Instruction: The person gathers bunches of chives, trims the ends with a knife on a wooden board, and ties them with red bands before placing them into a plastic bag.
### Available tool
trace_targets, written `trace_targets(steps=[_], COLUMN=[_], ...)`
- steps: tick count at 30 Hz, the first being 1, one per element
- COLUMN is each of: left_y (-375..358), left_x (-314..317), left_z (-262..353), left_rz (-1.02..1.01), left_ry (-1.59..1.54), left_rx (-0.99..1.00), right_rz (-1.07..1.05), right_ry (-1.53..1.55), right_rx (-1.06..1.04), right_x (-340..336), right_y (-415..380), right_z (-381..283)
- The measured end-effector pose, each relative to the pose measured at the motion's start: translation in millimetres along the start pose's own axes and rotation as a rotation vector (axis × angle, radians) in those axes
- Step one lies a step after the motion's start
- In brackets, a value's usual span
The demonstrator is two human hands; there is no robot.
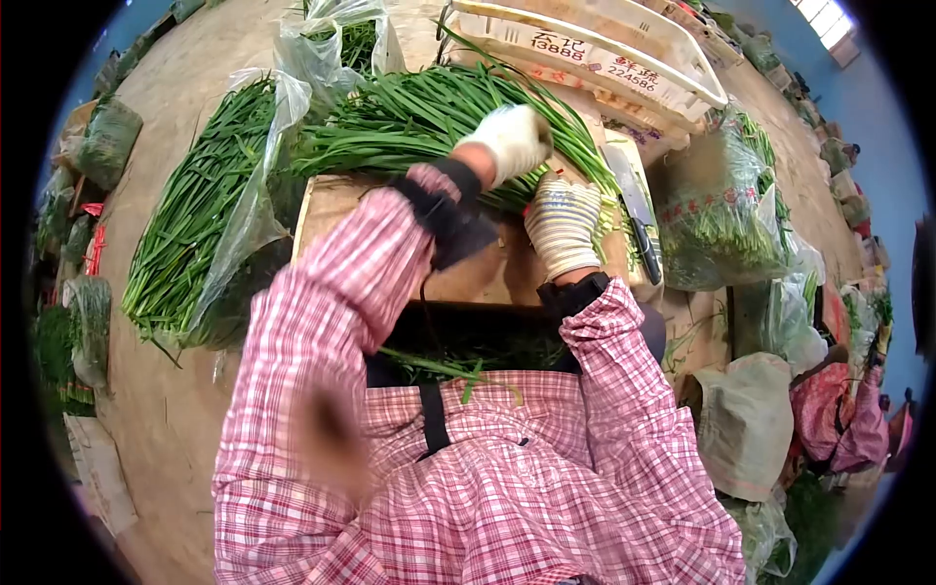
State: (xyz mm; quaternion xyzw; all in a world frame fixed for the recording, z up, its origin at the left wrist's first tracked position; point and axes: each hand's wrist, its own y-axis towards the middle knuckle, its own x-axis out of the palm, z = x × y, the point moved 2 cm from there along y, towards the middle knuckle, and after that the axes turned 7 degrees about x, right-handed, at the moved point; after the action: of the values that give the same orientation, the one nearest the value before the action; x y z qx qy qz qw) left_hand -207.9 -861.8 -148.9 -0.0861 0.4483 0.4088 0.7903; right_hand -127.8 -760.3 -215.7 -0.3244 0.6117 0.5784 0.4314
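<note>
A thick bunch of garlic chives (419, 112) lies across a wooden board (468, 268) in front of me, leaves to the left and pale cut stems to the right. My left hand (512, 144), in a white knit glove, is closed like a fist over the top of the bunch; what it holds, if anything, is hidden. My right hand (565, 222), in a striped glove, curls closed around stems on the near side. A tiny red bit shows between the two hands. A knife (634, 210) with a black handle lies right of the stems.
White plastic crates (585, 44) stand behind the board. More chives in an open plastic bag (200, 205) lean at the left. A filled clear bag (721, 205) sits at the right, with a pale sack (746, 424) nearer me. Another person (843, 409) is at the far right.
</note>
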Motion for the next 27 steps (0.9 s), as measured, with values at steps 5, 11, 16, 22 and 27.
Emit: trace_targets(steps=[5, 11, 16, 22, 27], left_y=[-47, -46, -41, -41, -44], left_x=[55, 72, 76, 78, 80], left_z=[-16, -10, -11, -3, 0], left_rz=[0.193, 0.287, 0.285, 0.377, 0.379], left_ry=[-0.447, -0.397, -0.284, -0.086, -0.086], left_rx=[-0.182, -0.019, -0.031, -0.025, -0.091], right_rz=[-0.054, -0.167, -0.261, -0.45, -0.491], right_ry=[0.082, 0.385, 0.443, 0.577, 0.924], right_rx=[0.019, 0.233, 0.26, 0.242, 0.129], right_x=[-12, -3, -13, 1, 5], right_y=[-4, 7, 18, 23, 18], right_z=[4, 25, 33, 50, 62])
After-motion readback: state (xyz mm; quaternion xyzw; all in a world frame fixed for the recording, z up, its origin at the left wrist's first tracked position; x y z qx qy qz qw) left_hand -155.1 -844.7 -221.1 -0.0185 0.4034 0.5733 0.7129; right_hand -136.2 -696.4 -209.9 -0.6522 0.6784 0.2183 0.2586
